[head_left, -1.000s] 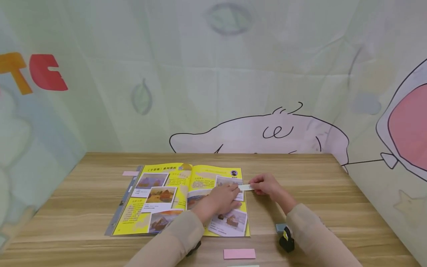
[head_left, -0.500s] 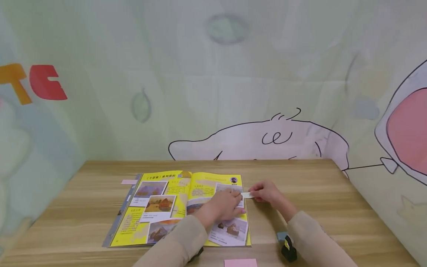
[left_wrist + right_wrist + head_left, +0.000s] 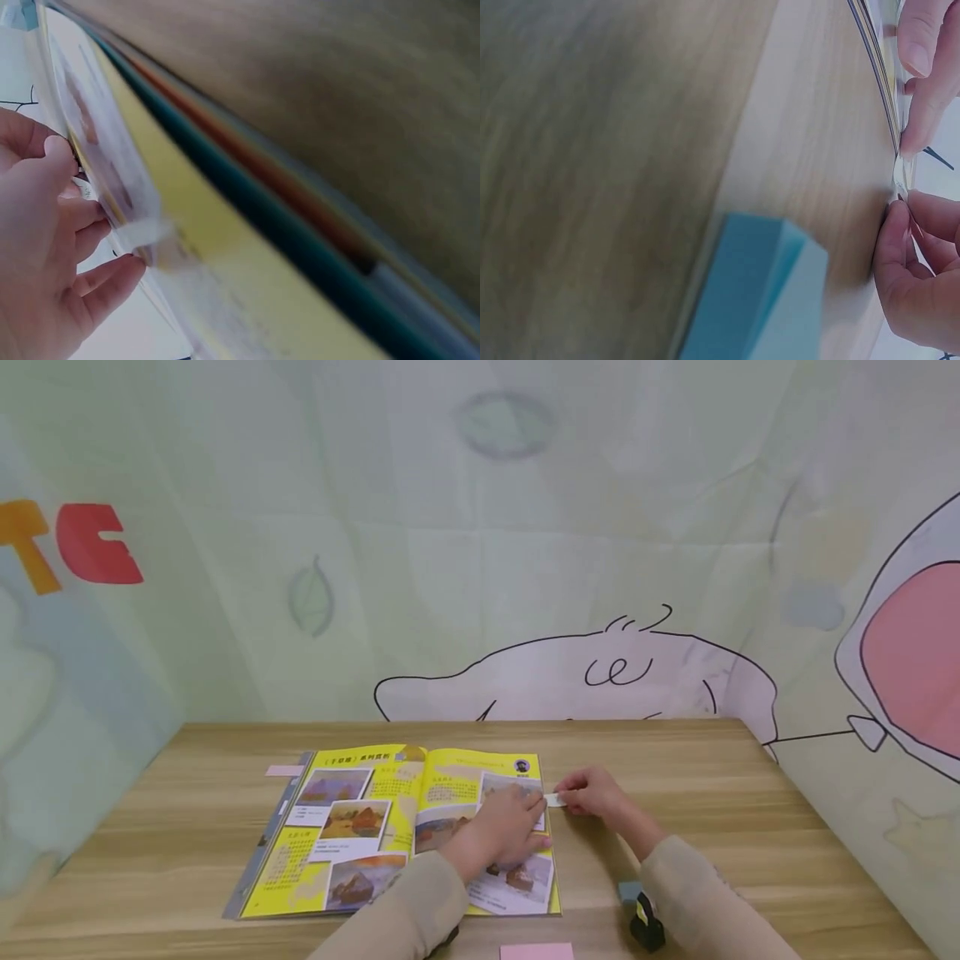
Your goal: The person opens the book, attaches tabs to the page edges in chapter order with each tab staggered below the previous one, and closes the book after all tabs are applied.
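Behind everything is a pale green wall (image 3: 247,552) with drawings on it, like a big white animal (image 3: 525,681) and a pink balloon (image 3: 918,652). In front of it is a brown wood worktop (image 3: 675,752).

A yellow book (image 3: 412,818) lies open on the worktop, left of the middle. A pink strip (image 3: 285,770) pokes out from the book's left edge, near its top corner. Another pink strip (image 3: 536,952) lies near the front edge of the worktop. A small blue thing (image 3: 628,892) shows beside the right sleeve (image 3: 693,897); I can't tell what it is.

A small white slip (image 3: 554,800) is at the right edge of the right page. Less of it shows between the two hands than a second ago, because the right hand has come nearer to the book. I think that means the slip sits closer against the page edge now. I can't tell if it sticks.

The right hand (image 3: 596,795) pinches the slip's outer end with thumb and finger, its arm reaching in from the right front. The left hand (image 3: 501,831) lies flat across the right page, fingers long and holding nothing, tips close by the slip.
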A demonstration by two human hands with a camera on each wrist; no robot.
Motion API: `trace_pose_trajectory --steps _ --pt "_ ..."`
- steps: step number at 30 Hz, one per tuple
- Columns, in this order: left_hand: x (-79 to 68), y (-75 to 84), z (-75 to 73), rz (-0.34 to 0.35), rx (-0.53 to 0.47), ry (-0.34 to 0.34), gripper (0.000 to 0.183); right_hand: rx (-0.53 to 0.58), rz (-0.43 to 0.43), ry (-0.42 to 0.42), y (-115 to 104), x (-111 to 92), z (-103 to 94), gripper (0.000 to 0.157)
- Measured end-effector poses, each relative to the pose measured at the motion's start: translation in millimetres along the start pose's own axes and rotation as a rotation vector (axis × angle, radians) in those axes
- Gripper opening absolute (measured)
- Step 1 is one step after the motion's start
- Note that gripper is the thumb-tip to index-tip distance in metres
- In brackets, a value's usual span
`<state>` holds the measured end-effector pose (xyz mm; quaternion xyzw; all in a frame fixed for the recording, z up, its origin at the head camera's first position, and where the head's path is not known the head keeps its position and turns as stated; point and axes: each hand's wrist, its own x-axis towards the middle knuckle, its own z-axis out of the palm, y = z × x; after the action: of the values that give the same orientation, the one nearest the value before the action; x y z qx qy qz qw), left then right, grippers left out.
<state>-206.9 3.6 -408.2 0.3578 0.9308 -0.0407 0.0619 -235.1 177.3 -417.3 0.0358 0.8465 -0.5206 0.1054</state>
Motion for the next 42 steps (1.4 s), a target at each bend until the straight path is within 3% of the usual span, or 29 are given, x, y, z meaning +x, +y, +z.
trace_pose_trajectory --steps 5,9,14,22,27,32,37,42 --pt "3.0 0.5 1.5 -0.001 0.014 0.004 0.061 0.001 0.002 0.008 0 -2 -1.0 0.01" --pt "0.0 -0.4 0.2 -0.022 -0.089 -0.009 0.06 0.006 0.006 0.012 0 -4 -0.2 0.011" --pt "-4.2 -7.3 1.1 -0.019 -0.229 0.034 0.057 0.021 0.016 0.024 0 -1 0.4 0.012" --pt "-5.2 -12.8 3.5 -0.014 -0.283 0.003 0.055 0.034 0.028 0.019 2 -2 0.7 0.014" --pt "-10.6 -19.0 2.8 0.031 -0.328 0.032 0.048 0.052 0.055 0.022 -1 -3 -1.4 0.015" --pt "-25.9 -27.8 -4.5 0.075 -0.331 0.066 0.045 0.048 0.073 0.031 -1 -6 -8.7 0.02" --pt "-48.9 -35.3 -11.5 0.044 -0.321 0.096 0.043 0.019 0.099 0.074 1 -14 -20.6 0.022" --pt "-75.8 -42.9 -13.0 0.061 -0.272 0.138 0.035 0.041 0.08 0.041 -2 -25 -25.8 0.023"
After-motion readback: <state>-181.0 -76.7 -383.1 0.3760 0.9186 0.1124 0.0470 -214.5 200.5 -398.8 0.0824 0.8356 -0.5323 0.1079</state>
